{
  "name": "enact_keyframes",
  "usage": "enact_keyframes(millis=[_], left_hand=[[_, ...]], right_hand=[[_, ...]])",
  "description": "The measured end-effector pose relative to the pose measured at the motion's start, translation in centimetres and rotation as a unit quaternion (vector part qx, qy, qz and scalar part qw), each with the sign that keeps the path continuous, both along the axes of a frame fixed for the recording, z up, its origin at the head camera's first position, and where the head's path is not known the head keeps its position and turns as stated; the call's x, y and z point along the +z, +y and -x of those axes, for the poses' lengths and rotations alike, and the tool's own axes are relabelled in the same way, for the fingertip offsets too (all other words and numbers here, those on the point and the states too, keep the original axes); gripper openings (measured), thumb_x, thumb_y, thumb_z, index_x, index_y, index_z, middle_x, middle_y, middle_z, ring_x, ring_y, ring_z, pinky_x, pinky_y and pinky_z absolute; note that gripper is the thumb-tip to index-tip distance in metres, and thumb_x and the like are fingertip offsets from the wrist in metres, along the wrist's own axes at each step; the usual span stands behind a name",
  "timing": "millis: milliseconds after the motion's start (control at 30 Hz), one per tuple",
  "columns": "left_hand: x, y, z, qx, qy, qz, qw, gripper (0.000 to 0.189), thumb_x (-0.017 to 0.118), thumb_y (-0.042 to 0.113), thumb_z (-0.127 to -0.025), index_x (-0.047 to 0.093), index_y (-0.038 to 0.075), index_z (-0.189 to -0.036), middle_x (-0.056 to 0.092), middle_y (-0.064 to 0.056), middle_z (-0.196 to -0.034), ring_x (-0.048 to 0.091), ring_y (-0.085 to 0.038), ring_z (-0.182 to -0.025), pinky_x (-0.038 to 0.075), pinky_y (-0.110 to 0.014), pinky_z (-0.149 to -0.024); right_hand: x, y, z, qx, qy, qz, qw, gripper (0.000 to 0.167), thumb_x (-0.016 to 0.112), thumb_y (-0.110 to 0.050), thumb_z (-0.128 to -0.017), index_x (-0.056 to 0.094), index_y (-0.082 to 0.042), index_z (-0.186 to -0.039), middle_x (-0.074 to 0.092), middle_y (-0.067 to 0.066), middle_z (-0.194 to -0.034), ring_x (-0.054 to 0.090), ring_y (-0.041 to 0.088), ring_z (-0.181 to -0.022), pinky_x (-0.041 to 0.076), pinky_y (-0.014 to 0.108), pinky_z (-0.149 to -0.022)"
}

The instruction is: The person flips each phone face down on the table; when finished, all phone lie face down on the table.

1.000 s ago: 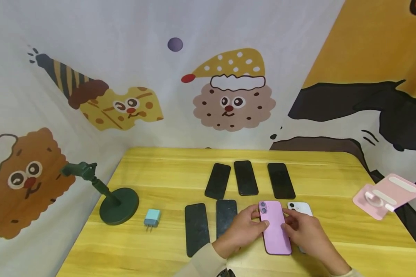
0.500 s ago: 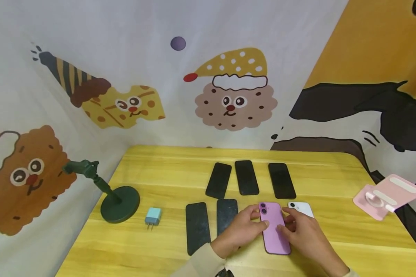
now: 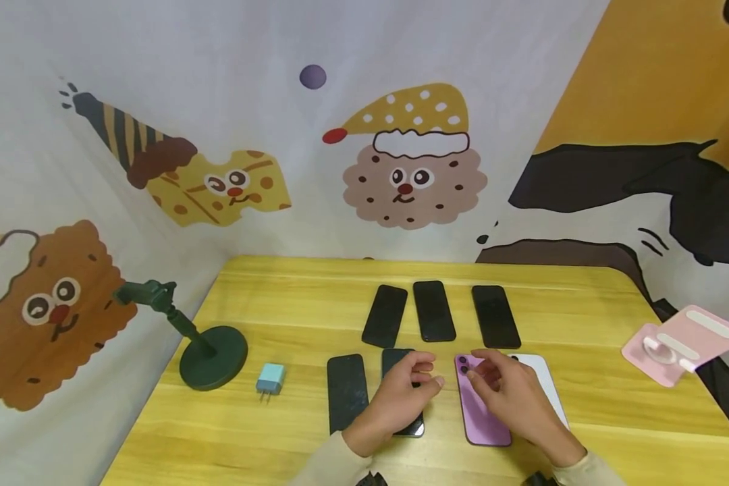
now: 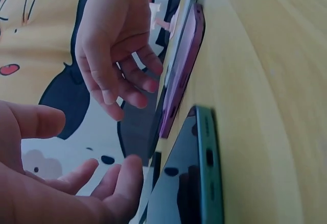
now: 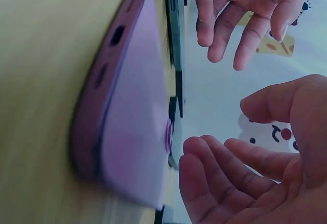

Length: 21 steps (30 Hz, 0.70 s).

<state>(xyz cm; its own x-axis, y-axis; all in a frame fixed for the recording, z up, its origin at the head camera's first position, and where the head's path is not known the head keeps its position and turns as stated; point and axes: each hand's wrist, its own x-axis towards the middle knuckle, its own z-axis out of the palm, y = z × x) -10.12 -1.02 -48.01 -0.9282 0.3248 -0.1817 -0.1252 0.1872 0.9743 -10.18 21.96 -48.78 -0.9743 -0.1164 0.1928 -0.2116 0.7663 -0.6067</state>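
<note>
A purple smartphone (image 3: 484,424) lies on the table with its back and camera lenses up. Above it hovers my right hand (image 3: 513,398), fingers loosely bent and holding nothing; the right wrist view shows a gap between these fingers and the purple phone (image 5: 133,112). Just right of it a white smartphone (image 3: 541,371) lies back up, partly covered by the right hand. My left hand (image 3: 397,401) hangs over a dark-screened smartphone (image 3: 395,358) and hides much of it. In the left wrist view this phone has a green edge (image 4: 207,168), and the hand is apart from it.
Another dark smartphone (image 3: 347,391) lies to the left. Three black smartphones (image 3: 434,310) form a row behind. A blue plug charger (image 3: 271,379) and a green stand (image 3: 212,358) are at the left, a pink folding stand (image 3: 683,344) at the right edge.
Both hands have let go of the purple phone. The left hand has moved left over the dark phone, and the right hand has lifted slightly and shifted left over the purple phone.
</note>
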Motion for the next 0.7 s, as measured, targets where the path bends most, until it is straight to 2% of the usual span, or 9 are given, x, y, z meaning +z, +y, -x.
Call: enact_keyframes(millis=[200,467,600,700], left_hand=[[0.2,-1.9,0.0,0.025,0.015,0.027,0.9992,0.047,0.069,0.031,-0.103,0.06,0.008,-0.143,0.062,-0.014,-0.14,0.06,-0.03,-0.128,0.052,-0.046,-0.105],[0.7,-4.3,0.2,0.064,0.012,0.055,0.9964,0.059,0.07,0.032,-0.102,0.052,0.004,-0.15,0.056,-0.021,-0.149,0.054,-0.04,-0.137,0.047,-0.061,-0.111],[0.8,-4.9,0.0,0.065,0.002,0.065,0.9958,0.062,0.07,0.032,-0.102,0.049,0.003,-0.152,0.052,-0.026,-0.154,0.052,-0.045,-0.141,0.047,-0.063,-0.112],[0.9,-5.2,-0.1,0.064,-0.003,0.068,0.9956,0.063,0.07,0.033,-0.102,0.048,0.003,-0.153,0.049,-0.03,-0.156,0.051,-0.048,-0.142,0.048,-0.064,-0.111]], right_hand=[[-0.3,-1.8,0.8,0.013,-0.023,0.037,0.999,0.031,0.079,-0.016,-0.095,0.074,-0.007,-0.124,0.072,-0.009,-0.087,0.067,0.0,-0.076,0.058,0.022,-0.068],[-0.5,-4.0,1.3,0.027,-0.068,0.094,0.9929,0.032,0.077,-0.016,-0.098,0.072,-0.009,-0.128,0.074,-0.007,-0.096,0.07,0.004,-0.083,0.058,0.023,-0.073],[-0.5,-5.0,1.5,0.034,-0.11,0.131,0.9847,0.035,0.076,-0.018,-0.099,0.07,-0.008,-0.132,0.076,0.0,-0.107,0.073,0.008,-0.088,0.058,0.023,-0.074],[-0.6,-5.7,1.6,0.041,-0.16,0.17,0.9714,0.04,0.076,-0.02,-0.099,0.066,-0.006,-0.135,0.075,0.008,-0.117,0.074,0.013,-0.094,0.06,0.026,-0.072]])
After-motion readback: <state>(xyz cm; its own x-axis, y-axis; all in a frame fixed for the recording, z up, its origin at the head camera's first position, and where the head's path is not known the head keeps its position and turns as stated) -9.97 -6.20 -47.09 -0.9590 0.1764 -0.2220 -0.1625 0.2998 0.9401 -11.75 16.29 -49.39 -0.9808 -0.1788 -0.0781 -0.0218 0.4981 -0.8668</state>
